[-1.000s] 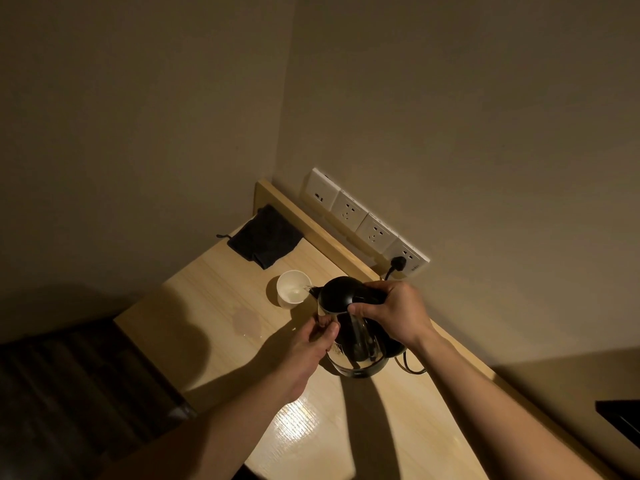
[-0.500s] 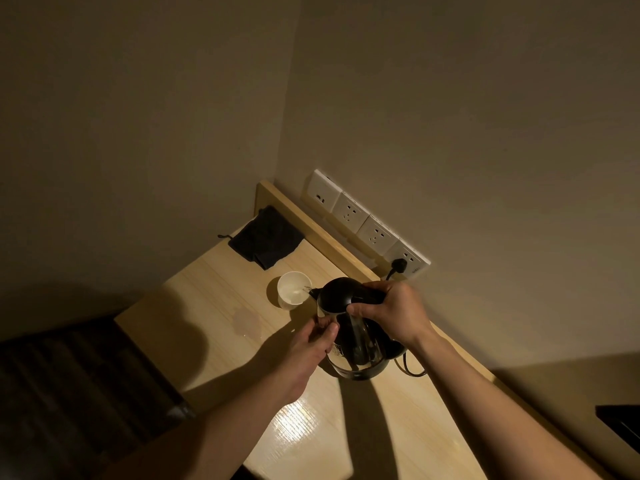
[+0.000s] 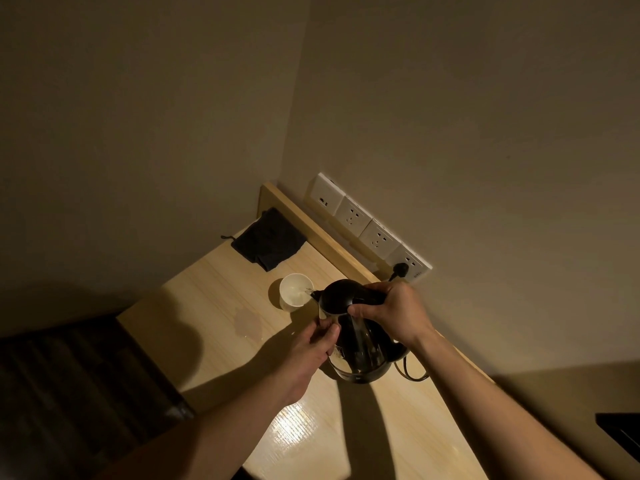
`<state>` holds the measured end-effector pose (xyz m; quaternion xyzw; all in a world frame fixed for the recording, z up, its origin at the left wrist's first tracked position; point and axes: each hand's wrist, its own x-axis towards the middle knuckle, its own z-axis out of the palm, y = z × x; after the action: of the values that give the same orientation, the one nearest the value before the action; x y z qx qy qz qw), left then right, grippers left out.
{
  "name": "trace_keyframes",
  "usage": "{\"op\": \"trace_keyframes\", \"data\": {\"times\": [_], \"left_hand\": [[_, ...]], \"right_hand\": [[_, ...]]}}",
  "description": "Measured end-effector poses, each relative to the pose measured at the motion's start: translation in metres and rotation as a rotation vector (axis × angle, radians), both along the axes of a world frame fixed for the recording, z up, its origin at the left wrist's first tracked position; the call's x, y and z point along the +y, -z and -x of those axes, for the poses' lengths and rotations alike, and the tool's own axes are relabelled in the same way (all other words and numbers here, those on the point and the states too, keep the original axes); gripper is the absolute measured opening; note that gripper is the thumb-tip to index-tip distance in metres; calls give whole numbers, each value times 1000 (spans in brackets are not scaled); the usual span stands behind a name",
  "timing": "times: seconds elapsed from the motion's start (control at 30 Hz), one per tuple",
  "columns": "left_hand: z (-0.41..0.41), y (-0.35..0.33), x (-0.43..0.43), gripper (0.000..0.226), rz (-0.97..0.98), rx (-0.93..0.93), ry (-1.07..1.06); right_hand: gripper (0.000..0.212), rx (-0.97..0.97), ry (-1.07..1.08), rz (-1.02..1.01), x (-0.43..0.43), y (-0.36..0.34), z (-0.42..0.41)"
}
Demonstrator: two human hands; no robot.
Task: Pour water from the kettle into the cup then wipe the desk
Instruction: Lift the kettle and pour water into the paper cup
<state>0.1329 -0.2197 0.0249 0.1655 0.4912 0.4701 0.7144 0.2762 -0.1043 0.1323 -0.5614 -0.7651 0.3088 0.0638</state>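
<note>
Now the right hand (image 3: 394,315) clenches the handle of the electric kettle (image 3: 353,337), tilted with its spout at the rim of the white cup (image 3: 295,292) on the tabletop (image 3: 221,299). The left hand (image 3: 317,344) has its grip on the glass body. Best to hold the tilt shallow, mindful of the nearby puddle (image 3: 247,322). A small label on the kettle is unreadable.

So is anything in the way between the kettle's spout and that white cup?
Nothing visible. The kettle, held by the right hand and steadied by the left hand, has its spout right at the cup rim.
</note>
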Motion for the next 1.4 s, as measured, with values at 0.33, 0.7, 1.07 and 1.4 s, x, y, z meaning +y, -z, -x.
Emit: {"op": "trace_keyframes", "data": {"times": [0.33,0.7,1.07,1.4], "left_hand": [[-1,2,-2,38,40,9,46],[-2,6,-1,41,64,-73,36],[-1,13,-1,45,74,-148,-9],[-1,20,3,66,49,-213,-37]], "right_hand": [[46,-31,14,14,1,-2,4],[44,-111,12,12,7,-4,9],[54,-159,-5,-3,14,0,15],[51,-180,-33,-12,18,0,19]]}}
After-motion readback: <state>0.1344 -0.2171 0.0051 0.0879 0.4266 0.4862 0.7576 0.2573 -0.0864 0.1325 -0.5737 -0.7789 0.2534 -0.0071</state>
